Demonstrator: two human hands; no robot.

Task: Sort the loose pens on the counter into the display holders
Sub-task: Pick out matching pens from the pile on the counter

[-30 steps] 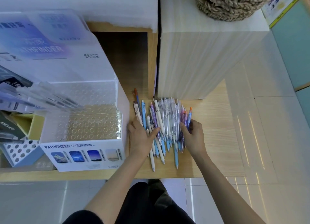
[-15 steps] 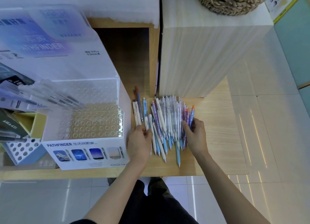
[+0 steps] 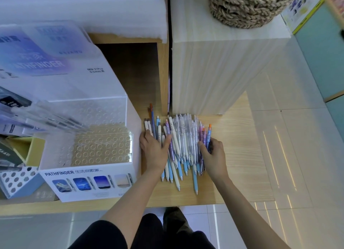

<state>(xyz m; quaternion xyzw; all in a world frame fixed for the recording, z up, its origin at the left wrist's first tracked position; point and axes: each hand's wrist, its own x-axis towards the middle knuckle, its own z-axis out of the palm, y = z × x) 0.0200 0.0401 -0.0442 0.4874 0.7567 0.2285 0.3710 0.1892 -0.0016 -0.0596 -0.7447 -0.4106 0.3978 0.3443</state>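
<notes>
Pale wood desk (image 3: 240,155) carries the loose pens (image 3: 183,140) in one heap, long axes running away from the person, tips toward the near edge. The left hand (image 3: 154,152) lies flat on the heap's left side, fingers straight and thumb spread. The right hand (image 3: 214,156) curls its fingers round the right-edge pens. The display holder (image 3: 101,149) (clear, perforated) stands just left, nearer the left hand.

The pale wooden bench (image 3: 242,155) ended on the right above glossy, light floor tiles (image 3: 307,137), where thin streaks of light (image 3: 279,152) glanced back. At its far side stood a tall whitish wood block (image 3: 214,71) topped by a woven basket (image 3: 242,6). Teal panels (image 3: 325,53) closed the far right.
</notes>
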